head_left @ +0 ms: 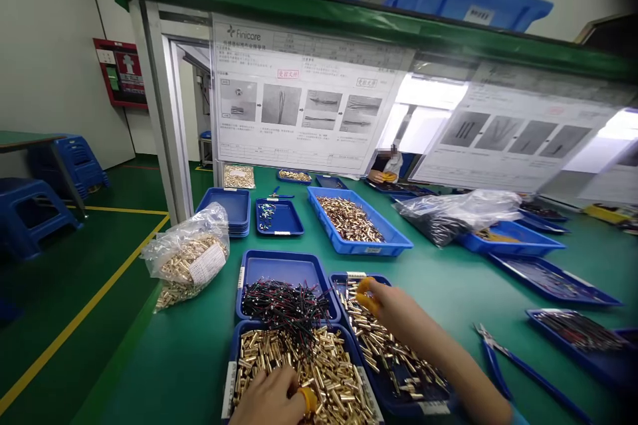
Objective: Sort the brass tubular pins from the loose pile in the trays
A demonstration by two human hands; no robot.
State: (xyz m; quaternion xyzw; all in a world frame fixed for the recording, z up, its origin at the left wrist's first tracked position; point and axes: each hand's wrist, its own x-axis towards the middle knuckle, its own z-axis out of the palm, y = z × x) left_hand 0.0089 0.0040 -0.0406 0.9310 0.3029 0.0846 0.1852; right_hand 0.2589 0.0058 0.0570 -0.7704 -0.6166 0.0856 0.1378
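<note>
My left hand (272,397) is over the near blue tray (230,372), which is full of brass tubes (331,372). Its fingers are bent down among the tubes, a yellow finger cot on one digit; the fingertips are hidden. My right hand (383,299) hovers over the far end of the right-hand tray (433,406), where brass pieces (371,339) lie loose. Yellow cots cover its curled fingers, and whatever they may hold is not visible. Behind the near tray, another blue tray (284,264) holds a tangle of dark red-and-black wires (286,305), some spilling over onto the tubes.
A bag of brass parts (192,259) stands left. Farther back are stacked trays (224,206), a tray of small parts (286,216) and a large bin (393,242). Pliers (498,348) lie right. Instruction sheets (304,106) hang ahead; a person (389,163) sits beyond.
</note>
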